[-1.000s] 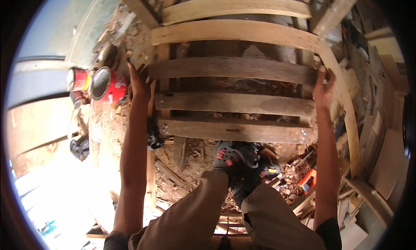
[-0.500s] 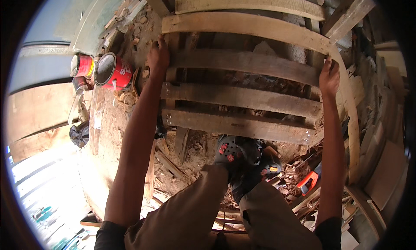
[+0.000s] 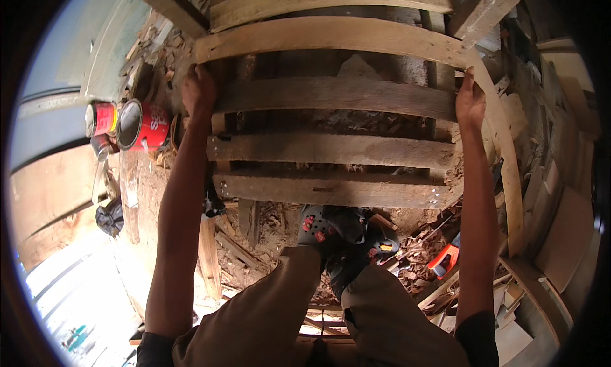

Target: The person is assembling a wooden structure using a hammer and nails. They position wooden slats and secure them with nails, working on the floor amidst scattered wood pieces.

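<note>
A slatted wooden frame (image 3: 331, 147) spans the middle of the view, with several cross slats, the nearer ones darker. At the left end of a paler slat (image 3: 331, 35), my left hand (image 3: 200, 92) is closed, fingertips at its lower edge. My right hand (image 3: 470, 105) is closed at that slat's right end, thumb up against the wood. Both forearms reach forward from the lower edge, outside the frame's sides. How far the fingers wrap underneath is hidden.
Two red paint cans (image 3: 143, 126) stand at left. Below the frame, my clog-shod feet (image 3: 321, 230) rest among wood scraps, near an orange-handled saw (image 3: 443, 261). A curved pale strip (image 3: 499, 131) runs down the right side, and boards (image 3: 563, 239) lean beyond it.
The view has shifted, so the frame, cans and saw sit further left in the picture. Both hands remain at the ends of the same pale slat.
</note>
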Action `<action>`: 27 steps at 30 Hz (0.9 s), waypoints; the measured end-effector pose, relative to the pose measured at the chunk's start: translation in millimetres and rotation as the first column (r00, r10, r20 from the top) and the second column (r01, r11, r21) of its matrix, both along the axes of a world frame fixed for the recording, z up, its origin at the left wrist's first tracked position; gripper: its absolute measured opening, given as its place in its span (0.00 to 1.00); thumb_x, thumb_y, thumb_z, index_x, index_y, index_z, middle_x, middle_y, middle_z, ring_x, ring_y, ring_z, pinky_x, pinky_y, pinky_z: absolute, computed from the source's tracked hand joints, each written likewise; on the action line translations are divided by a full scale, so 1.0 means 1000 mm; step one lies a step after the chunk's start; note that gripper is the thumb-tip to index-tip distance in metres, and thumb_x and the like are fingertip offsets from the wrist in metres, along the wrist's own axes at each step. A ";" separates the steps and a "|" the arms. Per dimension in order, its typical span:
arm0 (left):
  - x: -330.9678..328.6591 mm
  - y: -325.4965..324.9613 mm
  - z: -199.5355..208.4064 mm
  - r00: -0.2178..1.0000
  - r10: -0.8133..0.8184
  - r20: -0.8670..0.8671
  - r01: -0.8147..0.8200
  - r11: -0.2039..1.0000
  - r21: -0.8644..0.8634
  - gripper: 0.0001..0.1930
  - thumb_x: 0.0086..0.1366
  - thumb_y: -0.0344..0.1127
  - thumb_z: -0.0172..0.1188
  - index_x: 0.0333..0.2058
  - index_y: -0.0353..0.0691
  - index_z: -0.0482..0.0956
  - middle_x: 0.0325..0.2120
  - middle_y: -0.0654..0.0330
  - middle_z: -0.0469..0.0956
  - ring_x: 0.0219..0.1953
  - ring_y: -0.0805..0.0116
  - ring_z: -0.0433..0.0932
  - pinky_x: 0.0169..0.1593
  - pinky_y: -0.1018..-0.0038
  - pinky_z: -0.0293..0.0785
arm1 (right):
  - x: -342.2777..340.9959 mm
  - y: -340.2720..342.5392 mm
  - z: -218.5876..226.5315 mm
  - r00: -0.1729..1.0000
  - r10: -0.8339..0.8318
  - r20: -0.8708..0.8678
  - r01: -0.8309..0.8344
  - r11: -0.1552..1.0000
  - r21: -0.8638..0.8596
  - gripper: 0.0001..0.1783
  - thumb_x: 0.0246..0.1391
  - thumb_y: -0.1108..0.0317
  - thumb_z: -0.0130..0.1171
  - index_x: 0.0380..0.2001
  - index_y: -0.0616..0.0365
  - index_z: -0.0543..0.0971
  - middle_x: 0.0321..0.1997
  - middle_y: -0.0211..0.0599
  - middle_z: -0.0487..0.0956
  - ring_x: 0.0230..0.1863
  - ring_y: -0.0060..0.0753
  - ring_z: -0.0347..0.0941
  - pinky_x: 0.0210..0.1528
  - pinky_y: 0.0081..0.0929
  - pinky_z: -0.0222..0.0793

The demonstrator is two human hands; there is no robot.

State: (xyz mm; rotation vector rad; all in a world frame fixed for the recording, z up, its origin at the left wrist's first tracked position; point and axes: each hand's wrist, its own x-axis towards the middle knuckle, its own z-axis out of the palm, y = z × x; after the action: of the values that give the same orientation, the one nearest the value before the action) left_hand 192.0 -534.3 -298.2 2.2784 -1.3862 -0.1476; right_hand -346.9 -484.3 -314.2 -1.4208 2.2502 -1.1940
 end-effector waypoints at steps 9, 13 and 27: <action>0.006 -0.009 -0.014 0.997 -0.064 0.035 0.065 0.997 -0.034 0.24 0.71 0.49 0.45 0.56 0.39 0.75 0.49 0.38 0.78 0.56 0.35 0.73 0.60 0.46 0.65 | -0.025 0.001 -0.019 0.967 -0.050 0.250 0.126 0.946 -0.299 0.36 0.73 0.41 0.38 0.52 0.69 0.75 0.46 0.55 0.80 0.47 0.46 0.76 0.54 0.41 0.69; -0.016 0.050 0.010 0.912 -0.151 0.382 0.350 0.771 -0.531 0.26 0.69 0.42 0.56 0.60 0.35 0.66 0.57 0.41 0.69 0.61 0.37 0.66 0.62 0.46 0.60 | 0.017 0.070 0.023 0.959 -0.081 0.271 0.162 0.944 -0.288 0.27 0.73 0.50 0.45 0.48 0.70 0.73 0.43 0.57 0.76 0.49 0.55 0.73 0.57 0.47 0.66; -0.002 0.240 0.113 0.566 -0.778 -0.273 0.825 0.535 0.185 0.24 0.69 0.45 0.60 0.58 0.39 0.71 0.53 0.46 0.76 0.58 0.52 0.74 0.62 0.57 0.67 | 0.050 0.275 0.103 0.999 -0.022 0.038 0.031 0.966 -0.257 0.12 0.59 0.65 0.65 0.30 0.65 0.79 0.28 0.46 0.81 0.32 0.48 0.79 0.41 0.40 0.74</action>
State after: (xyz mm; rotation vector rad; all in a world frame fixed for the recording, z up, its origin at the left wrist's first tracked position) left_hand 190.1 -294.0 -185.4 1.5467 -2.3551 -0.8698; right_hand -297.3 -209.7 -211.5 -1.4472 2.1597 -1.5554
